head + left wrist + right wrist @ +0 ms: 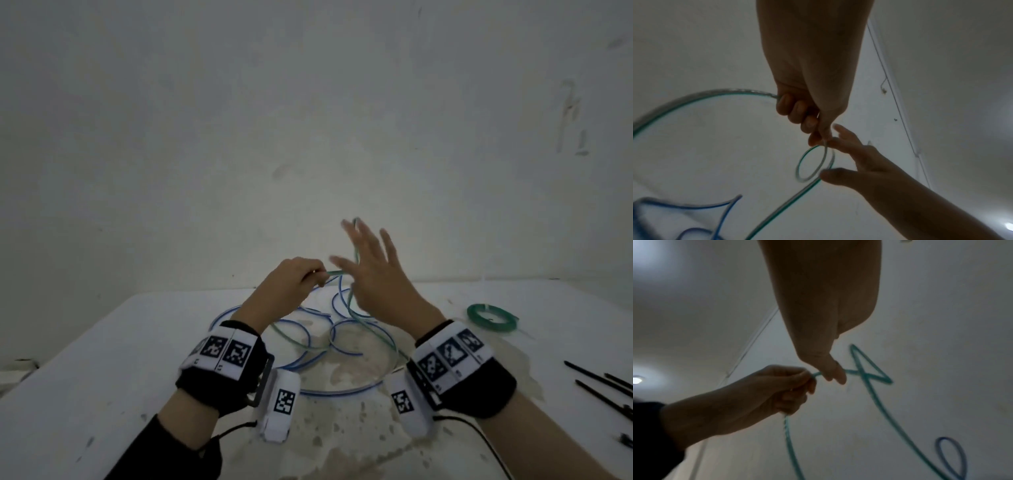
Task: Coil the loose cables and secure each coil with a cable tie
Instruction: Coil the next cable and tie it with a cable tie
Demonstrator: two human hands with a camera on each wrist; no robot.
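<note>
**So: green cable looped in the air, blue cable loose on worktop**

Left hand (294,281) raised above the worktop (102,359), fingers curled round the green cable (352,274), pinching it near a small round loop. In the left wrist view the loop (813,164) hangs just under the fingertips (809,123); cable looks like thin clear-jacketed flex with a green stripe, smooth and glossy. Right hand (373,274) is up beside it, fingers straight and spread, nothing clenched; green cable runs across the fingers, touching them. Right wrist view is blurred, shows the cable crossing itself in a pointed loop (869,368) next to the thumb.

The rest of the green cable drops down to the worktop and lies in wide curves, tangled with the blue cable (308,342), same thin round flex, several open arcs overlapping, uncoiled.

Right of that, well apart, a finished green coil (491,317), flat neat ring, lying on the worktop; whether a tie is on it I cannot tell.

Far right edge: black cable ties (603,380), thin straight strips, lying loose.

Worktop is white, matte, stained with brownish blotches. Plain scuffed white wall (308,120) behind. Black wrist straps (219,370) with white marker tags on both wrists.
</note>
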